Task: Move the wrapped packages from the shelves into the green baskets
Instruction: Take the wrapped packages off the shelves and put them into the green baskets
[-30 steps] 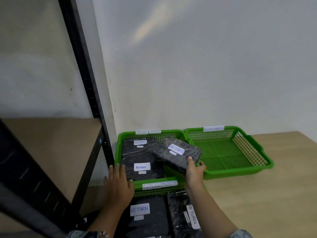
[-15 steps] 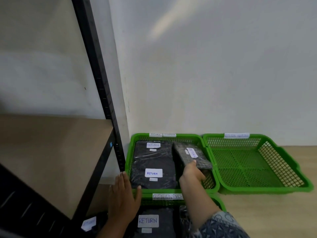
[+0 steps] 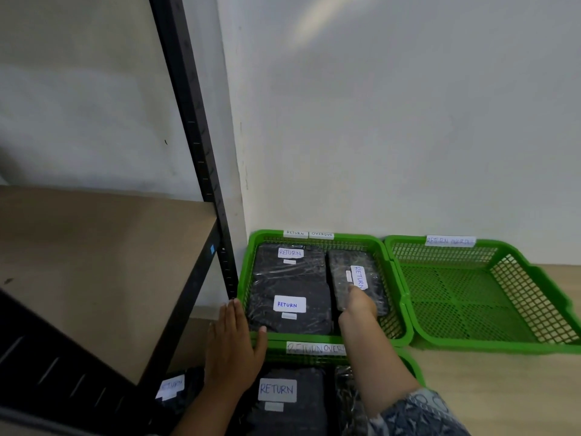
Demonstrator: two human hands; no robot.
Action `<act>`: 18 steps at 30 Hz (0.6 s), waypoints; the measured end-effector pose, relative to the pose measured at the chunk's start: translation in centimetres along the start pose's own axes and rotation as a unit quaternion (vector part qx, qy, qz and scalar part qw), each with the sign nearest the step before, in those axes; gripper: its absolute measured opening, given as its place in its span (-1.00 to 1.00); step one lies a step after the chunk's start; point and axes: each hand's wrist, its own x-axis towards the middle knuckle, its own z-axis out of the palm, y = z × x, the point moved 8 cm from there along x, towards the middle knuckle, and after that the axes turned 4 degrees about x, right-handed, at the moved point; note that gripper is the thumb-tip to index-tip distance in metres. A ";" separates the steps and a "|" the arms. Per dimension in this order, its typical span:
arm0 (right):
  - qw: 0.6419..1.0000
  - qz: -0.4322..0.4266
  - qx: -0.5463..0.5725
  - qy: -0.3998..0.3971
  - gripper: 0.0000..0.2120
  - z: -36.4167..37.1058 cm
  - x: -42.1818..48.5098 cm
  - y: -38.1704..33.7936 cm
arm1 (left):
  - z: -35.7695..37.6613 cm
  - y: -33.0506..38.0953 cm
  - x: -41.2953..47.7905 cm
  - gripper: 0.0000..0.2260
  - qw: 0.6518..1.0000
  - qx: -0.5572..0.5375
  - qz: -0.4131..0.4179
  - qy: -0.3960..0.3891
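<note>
A green basket (image 3: pixel 255 243) tagged "RETURN OVERDUE" stands against the wall and holds three black wrapped packages. Two labelled "RETURN" lie on its left side, one at the back (image 3: pixel 290 269) and one in front (image 3: pixel 292 322). A third wrapped package (image 3: pixel 358 262) lies flat along the right side. My right hand (image 3: pixel 358 305) rests on that package's near end, fingers on top of it. My left hand (image 3: pixel 232 347) lies flat with fingers apart on the basket's near left corner. Another green basket (image 3: pixel 490 347) to the right holds nothing.
A nearer green basket (image 3: pixel 415 371) below my arms holds more wrapped packages (image 3: pixel 283 401). A black metal shelf post (image 3: pixel 195 136) and a bare brown shelf board (image 3: pixel 94 262) stand at left. One labelled package (image 3: pixel 174 388) lies under that board. Wooden floor extends to the right.
My right hand carried the wrapped package from above the basket's right rim down into the basket, where it now lies flat. The left hand stayed at the basket's near left corner.
</note>
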 end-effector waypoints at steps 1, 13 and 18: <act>1.000 0.005 0.011 0.024 -0.60 -0.4 0.1 0.0 | 0.0 0.0 0.0 -0.16 1.000 0.001 0.000 0.000; 0.896 -0.308 -0.299 -0.116 -0.49 -0.1 -8.9 -0.5 | -3.2 3.0 -1.4 -0.35 0.996 -0.049 0.063 0.028; 0.744 -0.422 -0.498 -0.144 -0.48 -1.9 -14.3 3.1 | -4.5 5.0 -5.7 -0.40 0.988 0.007 0.152 0.009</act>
